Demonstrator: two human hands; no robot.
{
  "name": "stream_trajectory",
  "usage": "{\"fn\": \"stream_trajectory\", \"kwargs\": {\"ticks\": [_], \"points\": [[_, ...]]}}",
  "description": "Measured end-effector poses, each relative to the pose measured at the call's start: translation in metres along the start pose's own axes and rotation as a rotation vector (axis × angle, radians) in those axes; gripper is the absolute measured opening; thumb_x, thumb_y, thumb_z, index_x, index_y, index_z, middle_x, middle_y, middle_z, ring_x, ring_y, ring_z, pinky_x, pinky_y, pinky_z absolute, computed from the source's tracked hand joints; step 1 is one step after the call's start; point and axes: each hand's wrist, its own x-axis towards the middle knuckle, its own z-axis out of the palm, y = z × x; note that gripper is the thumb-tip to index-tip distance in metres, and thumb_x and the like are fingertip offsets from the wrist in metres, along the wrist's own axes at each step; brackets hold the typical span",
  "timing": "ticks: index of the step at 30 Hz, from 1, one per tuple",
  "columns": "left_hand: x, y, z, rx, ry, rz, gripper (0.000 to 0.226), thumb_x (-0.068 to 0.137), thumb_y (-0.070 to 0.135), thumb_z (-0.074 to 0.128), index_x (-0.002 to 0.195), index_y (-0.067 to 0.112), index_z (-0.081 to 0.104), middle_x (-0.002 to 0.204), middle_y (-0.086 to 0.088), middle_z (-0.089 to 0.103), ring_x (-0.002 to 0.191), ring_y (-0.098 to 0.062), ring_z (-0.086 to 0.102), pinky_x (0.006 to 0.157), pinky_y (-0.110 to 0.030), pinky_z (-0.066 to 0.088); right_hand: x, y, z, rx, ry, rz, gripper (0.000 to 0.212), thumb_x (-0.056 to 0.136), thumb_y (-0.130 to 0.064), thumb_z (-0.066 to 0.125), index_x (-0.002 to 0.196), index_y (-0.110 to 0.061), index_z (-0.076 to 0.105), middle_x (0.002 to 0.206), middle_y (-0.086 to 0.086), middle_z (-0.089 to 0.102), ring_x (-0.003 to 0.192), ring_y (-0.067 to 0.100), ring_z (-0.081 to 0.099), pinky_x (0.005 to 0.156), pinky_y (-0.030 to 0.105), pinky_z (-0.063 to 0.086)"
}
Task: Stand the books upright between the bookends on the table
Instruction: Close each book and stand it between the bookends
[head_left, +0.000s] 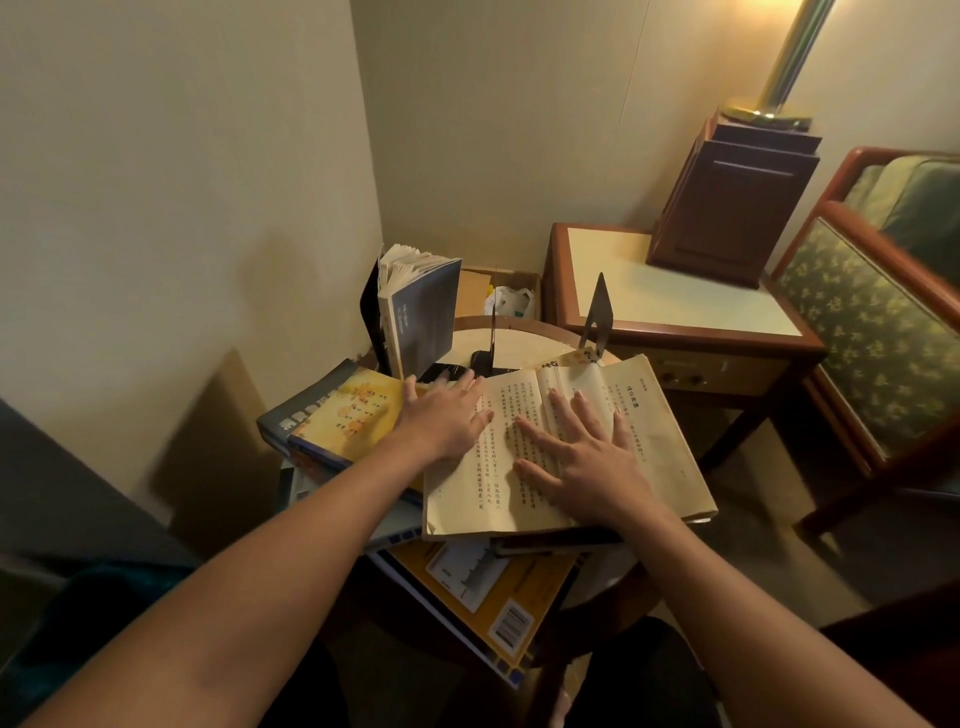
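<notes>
The right hand (587, 457) lies palm down with its fingers spread wide, pressing flat on the open, yellowed paperback book (660, 431). The left hand (447, 415), slightly blurred, rests with straight fingers over that book's left page edge. The open book lies face up on a heap of other books, its spine running from the person toward the far right, the top of the pages pointing away.

Just left of it a yellow-covered book with orange flowers (353, 415) lies flat on a blue-grey book (291, 415). Below, an orange-yellow book with a barcode (498, 587) juts over the near rim of the round wooden desk (524, 338).

Beyond the left hand a dark blue paperback (423, 317) stands upright, long axis vertical, pages fanned at the top, leaning on a black bookend (369, 312). A grey metal bookend (600, 312) stands upright at the far right, touching the open book's top edge.

Behind the desk an open cardboard box (527, 280) holds a white plastic bag (511, 304) and yellow paper (472, 291).
</notes>
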Motion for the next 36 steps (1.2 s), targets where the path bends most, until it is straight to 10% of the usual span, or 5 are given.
{"fn": "stream_trajectory", "kwargs": {"ticks": [10,21,26,36], "points": [[0.010,-0.024,-0.008,-0.198,0.166,-0.059,0.076,0.085,0.077,0.051,0.145,0.030,0.047,0.139,-0.003,0.053,0.128,-0.026,0.046,0.109,-0.047,0.030,-0.002,-0.001,0.001,-0.006,0.010,-0.003,0.066,0.085,-0.085,0.007,0.145,-0.065,-0.011,0.161,-0.009,-0.029,0.148,0.025,-0.028,0.116,0.066,-0.012],[-0.029,-0.003,-0.013,-0.867,0.517,-0.201,0.092,0.074,0.024,0.089,0.150,0.021,0.036,0.139,-0.004,0.048,0.120,-0.022,0.053,0.091,-0.029,0.050,-0.003,-0.002,0.002,0.013,0.030,0.007,0.063,0.086,-0.084,0.004,0.143,-0.066,-0.015,0.161,-0.009,-0.028,0.148,0.025,-0.027,0.116,0.067,-0.012],[-0.065,0.003,-0.001,-1.005,0.393,-0.222,0.075,0.076,0.023,0.087,0.141,0.031,0.049,0.139,-0.001,0.054,0.116,-0.021,0.059,0.087,-0.041,0.060,-0.005,-0.002,0.001,0.009,0.031,-0.004,0.061,0.087,-0.082,0.001,0.142,-0.065,-0.019,0.161,-0.009,-0.029,0.147,0.026,-0.028,0.116,0.066,-0.011],[-0.081,0.007,-0.005,-1.135,0.322,-0.259,0.070,0.078,0.016,0.085,0.141,0.025,0.056,0.130,0.003,0.059,0.107,-0.013,0.058,0.078,-0.022,0.056,-0.028,-0.009,-0.002,0.241,0.083,0.122,0.070,0.102,-0.059,0.026,0.149,-0.050,-0.024,0.161,0.004,-0.031,0.149,0.030,-0.024,0.122,0.057,-0.004]]}}
